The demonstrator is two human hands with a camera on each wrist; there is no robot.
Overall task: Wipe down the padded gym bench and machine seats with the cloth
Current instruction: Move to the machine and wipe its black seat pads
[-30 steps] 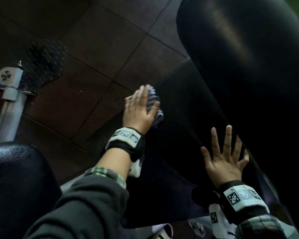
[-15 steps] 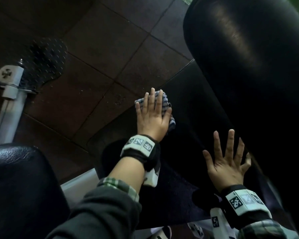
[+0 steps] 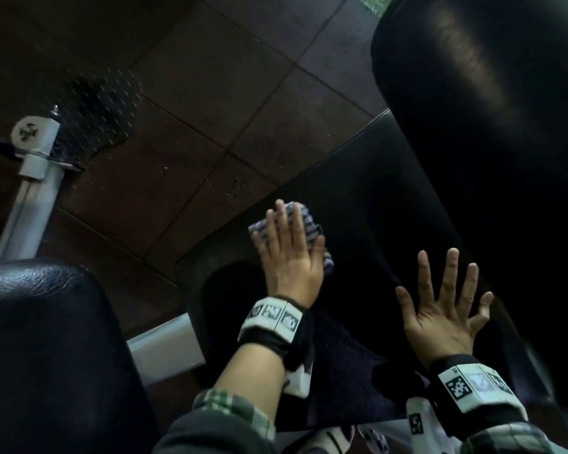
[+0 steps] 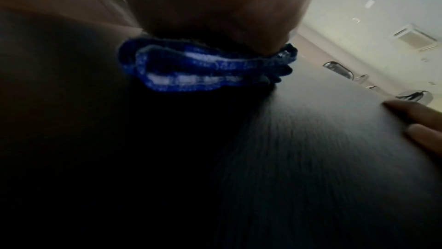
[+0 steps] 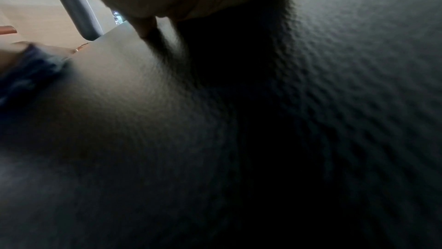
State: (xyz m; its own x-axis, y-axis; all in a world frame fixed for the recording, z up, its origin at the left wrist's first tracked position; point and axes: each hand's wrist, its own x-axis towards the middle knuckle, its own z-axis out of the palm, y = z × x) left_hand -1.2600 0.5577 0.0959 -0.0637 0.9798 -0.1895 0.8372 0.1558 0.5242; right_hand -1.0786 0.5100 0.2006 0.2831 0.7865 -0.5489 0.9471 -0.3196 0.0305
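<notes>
On the black seat pad (image 3: 358, 198), flat left hand (image 3: 289, 257) presses the bunched cloth (image 3: 304, 221); right hand (image 3: 446, 309) splayed flat.

No legible text, brand, number or sign appears in any view. The only markings are black-and-white square code patterns on the left wristband (image 3: 274, 318) and the right wristband (image 3: 473, 386); they carry no readable characters.

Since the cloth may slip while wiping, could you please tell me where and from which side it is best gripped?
Probably the bunched folded edge of the cloth nearest the wrist, taken from above. The left hand only presses it flat onto the black pad, and that edge stacks into thick layers a thumb could curl under. The right hand rests spread on the pad beside it.
</notes>
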